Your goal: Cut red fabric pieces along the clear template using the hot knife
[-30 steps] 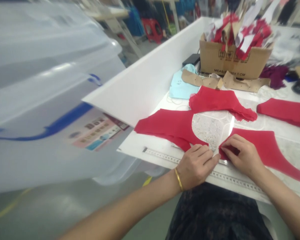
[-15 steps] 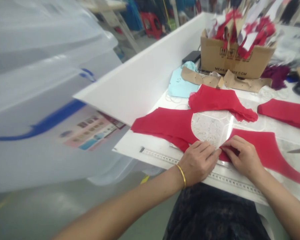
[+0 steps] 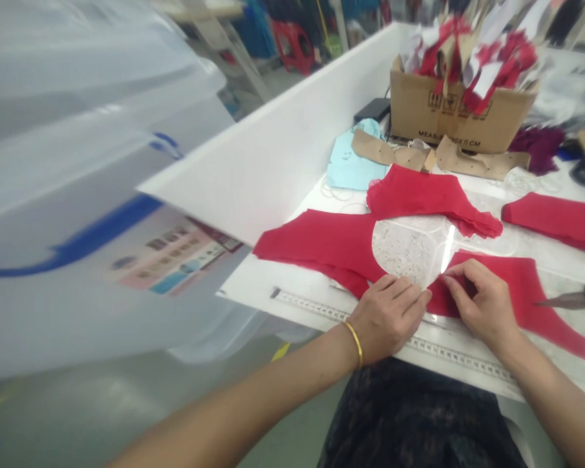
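Note:
Two red fabric pieces lie flat along the table's front, a left one and a right one. My left hand, with a gold bangle at the wrist, presses down between them. Its fingers are held together at the narrow end of the right piece, and its thumb is hidden. Just beside it, my right hand pinches the upper edge of that right piece between thumb and forefinger. A speckled pale oval shows between the pieces. From the right edge a pointed metal tool with a dark body juts over the right piece.
A ruler strip runs along the front edge. More red fabric lies behind, near brown paper patterns and a light blue piece. A carton of scraps stands at the back. A white side panel and plastic bins flank the left.
My right hand has shifted slightly right along the fabric edge. The pointed tool has come further in from the right. My left hand stays in place.

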The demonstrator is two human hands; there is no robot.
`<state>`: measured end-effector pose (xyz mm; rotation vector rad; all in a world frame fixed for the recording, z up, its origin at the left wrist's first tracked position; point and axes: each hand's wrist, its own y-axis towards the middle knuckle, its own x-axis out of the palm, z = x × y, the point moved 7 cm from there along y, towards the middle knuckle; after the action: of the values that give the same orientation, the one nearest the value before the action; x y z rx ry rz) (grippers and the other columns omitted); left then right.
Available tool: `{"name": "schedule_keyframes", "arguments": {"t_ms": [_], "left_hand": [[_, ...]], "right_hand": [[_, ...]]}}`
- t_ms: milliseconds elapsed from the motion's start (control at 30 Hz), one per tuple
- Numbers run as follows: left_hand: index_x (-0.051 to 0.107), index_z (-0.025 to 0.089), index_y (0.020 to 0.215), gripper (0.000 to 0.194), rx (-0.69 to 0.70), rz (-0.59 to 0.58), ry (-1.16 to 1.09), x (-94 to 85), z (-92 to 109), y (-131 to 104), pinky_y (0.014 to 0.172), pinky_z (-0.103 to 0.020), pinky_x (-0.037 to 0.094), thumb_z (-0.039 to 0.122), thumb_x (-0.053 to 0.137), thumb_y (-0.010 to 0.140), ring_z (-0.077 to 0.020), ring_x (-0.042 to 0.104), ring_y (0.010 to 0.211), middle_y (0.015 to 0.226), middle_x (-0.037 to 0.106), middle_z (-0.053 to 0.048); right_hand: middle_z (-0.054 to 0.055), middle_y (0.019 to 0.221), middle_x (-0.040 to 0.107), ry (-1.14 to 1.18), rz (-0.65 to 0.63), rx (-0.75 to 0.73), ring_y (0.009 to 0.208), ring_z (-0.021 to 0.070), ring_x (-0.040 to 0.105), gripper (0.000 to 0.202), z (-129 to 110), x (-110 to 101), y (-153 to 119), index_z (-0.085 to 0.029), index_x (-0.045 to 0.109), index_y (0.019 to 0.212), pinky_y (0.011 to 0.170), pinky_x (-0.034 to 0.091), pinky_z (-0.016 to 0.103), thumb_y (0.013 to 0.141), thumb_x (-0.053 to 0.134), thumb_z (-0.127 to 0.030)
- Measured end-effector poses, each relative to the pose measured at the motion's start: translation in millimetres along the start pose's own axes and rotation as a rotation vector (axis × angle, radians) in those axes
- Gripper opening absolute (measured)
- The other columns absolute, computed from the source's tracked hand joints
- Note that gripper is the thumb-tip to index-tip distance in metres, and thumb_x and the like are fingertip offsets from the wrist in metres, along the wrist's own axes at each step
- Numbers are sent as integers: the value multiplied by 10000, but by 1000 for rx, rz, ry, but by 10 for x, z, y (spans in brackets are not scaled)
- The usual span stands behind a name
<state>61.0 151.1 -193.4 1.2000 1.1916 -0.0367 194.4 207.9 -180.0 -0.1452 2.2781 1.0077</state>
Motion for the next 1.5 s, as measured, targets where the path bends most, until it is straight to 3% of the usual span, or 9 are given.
{"name": "schedule_keyframes", "arguments": {"t_ms": [400, 667, 1033, 1233, 1500], "left_hand": [[603, 67, 1100, 210, -24, 11, -17, -87, -1, -65, 791, -368, 476, 93, 471, 939, -221, 559, 874, 882, 624, -95], [598, 111, 1144, 249, 21, -27, -41, -91, 25, -90, 763, -363, 458, 73, 468, 936, -219, 527, 827, 873, 600, -79], [590, 123, 1185, 265, 65, -60, -53, -144, 23, -90, 791, -349, 451, 73, 457, 961, -204, 521, 874, 932, 610, -82], [617, 124, 1084, 167, 72, -110, -72, -103, -21, -25, 788, -336, 449, 123, 491, 975, -199, 522, 891, 934, 604, -84], [601, 126, 906, 151, 191, -75, -52, -36, 3, 110, 737, -318, 393, 79, 487, 994, -174, 469, 793, 815, 541, -45]], "right_hand": [[52, 826, 679, 37, -184, -101, 714, 137, 642, 64, -212, 31, -125, -145, 667, 937, 600, 560, 239, 913, 646, -200], [64, 962, 721, -148, -173, -189, 844, 160, 689, 112, -280, -220, -212, -156, 661, 1031, 730, 605, 295, 959, 579, -184], [75, 1090, 713, -217, -159, -223, 932, 201, 621, 160, -177, -134, -443, -123, 673, 1073, 777, 555, 376, 949, 572, -114], [69, 1064, 709, -200, -115, -218, 916, 187, 597, 150, -133, -108, -452, -135, 666, 1066, 763, 530, 352, 966, 554, -130], [45, 1031, 687, -138, -64, -194, 905, 180, 580, 139, -70, -39, -495, -176, 620, 1056, 761, 511, 340, 954, 557, -105]]}}
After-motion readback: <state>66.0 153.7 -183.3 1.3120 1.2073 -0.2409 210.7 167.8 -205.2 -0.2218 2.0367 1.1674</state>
